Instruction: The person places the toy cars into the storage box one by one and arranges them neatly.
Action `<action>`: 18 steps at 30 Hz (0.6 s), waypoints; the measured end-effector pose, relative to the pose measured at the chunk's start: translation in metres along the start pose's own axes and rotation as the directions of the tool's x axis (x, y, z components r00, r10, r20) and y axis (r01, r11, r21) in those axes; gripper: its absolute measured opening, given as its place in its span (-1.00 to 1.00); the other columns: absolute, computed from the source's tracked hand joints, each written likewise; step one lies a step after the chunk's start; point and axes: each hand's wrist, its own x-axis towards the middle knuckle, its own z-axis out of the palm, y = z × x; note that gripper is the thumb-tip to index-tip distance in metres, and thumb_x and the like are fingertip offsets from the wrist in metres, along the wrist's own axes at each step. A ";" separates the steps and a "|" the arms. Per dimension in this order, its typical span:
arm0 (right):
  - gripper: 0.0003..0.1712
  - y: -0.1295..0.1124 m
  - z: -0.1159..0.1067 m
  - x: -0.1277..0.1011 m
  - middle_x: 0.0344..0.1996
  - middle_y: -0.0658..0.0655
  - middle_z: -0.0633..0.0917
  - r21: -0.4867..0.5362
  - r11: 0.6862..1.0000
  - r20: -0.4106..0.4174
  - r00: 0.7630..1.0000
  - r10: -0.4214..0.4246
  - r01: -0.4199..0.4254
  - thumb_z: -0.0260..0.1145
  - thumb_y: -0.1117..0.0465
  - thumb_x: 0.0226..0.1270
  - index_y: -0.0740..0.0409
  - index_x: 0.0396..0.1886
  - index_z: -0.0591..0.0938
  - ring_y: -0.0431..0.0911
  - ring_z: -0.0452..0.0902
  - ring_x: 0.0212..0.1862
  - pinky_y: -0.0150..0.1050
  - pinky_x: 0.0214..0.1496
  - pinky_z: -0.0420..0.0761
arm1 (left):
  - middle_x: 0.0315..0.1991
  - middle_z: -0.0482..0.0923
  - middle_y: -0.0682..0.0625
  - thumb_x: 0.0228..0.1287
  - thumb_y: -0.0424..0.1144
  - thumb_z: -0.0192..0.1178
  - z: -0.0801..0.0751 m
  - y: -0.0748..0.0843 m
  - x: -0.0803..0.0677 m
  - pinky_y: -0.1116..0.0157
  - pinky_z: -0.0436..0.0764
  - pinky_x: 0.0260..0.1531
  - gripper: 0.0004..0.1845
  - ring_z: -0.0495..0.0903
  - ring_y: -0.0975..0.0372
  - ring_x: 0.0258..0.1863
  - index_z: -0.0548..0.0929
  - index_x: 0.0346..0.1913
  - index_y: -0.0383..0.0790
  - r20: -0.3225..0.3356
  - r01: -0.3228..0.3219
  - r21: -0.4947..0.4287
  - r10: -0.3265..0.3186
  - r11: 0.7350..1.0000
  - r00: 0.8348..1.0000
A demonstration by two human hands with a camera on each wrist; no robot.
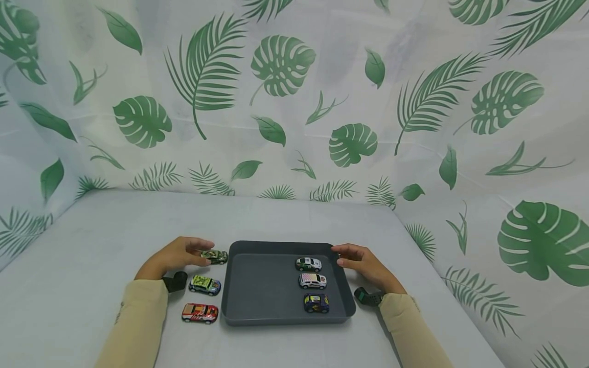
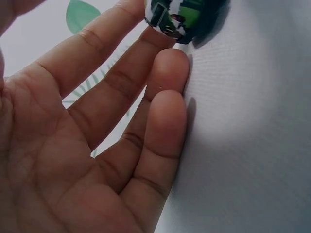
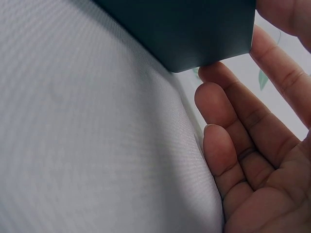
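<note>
A dark grey tray lies on the table with three toy cars in a column on its right side: a white and green one, a white and red one and a blue one. My left hand reaches to a camouflage car left of the tray's far corner. In the left wrist view its straight fingers touch that car. My right hand rests with relaxed fingers at the tray's far right corner.
Two more cars stand left of the tray: a green and yellow one and a red one. A leaf-printed cloth hangs behind and along both sides of the pale grey table.
</note>
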 end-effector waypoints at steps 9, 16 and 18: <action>-0.49 0.000 0.000 0.000 0.32 0.40 0.64 0.001 1.000 0.001 1.000 -0.002 0.002 0.37 0.25 0.58 0.40 0.39 0.60 0.13 0.58 0.33 -0.03 0.41 0.47 | 0.23 0.66 -0.38 0.29 -0.37 0.54 0.003 -0.002 0.003 -0.15 0.62 0.17 -0.44 0.62 -0.14 0.12 0.66 0.30 -0.51 -0.022 0.020 0.033 -0.019 0.999 1.000; -0.50 0.000 0.000 0.000 0.32 0.39 0.64 -0.001 1.000 0.000 1.000 -0.004 0.004 0.37 0.25 0.58 0.40 0.39 0.60 0.12 0.58 0.33 -0.03 0.41 0.47 | -0.16 0.68 -0.14 0.32 -0.41 0.51 0.003 -0.001 0.003 0.13 0.54 -0.18 -0.51 0.47 0.13 -0.24 0.67 0.25 -0.54 -0.028 0.003 0.025 -0.002 1.000 1.000; -0.50 0.000 0.000 0.000 0.33 0.39 0.64 -0.002 1.000 -0.001 1.000 -0.005 0.005 0.37 0.25 0.58 0.40 0.39 0.60 0.12 0.58 0.33 -0.03 0.41 0.47 | -0.19 0.68 -0.10 0.33 -0.42 0.50 0.003 -0.002 0.004 0.15 0.54 -0.19 -0.52 0.48 0.14 -0.26 0.68 0.25 -0.54 -0.030 0.003 0.024 -0.003 1.000 1.000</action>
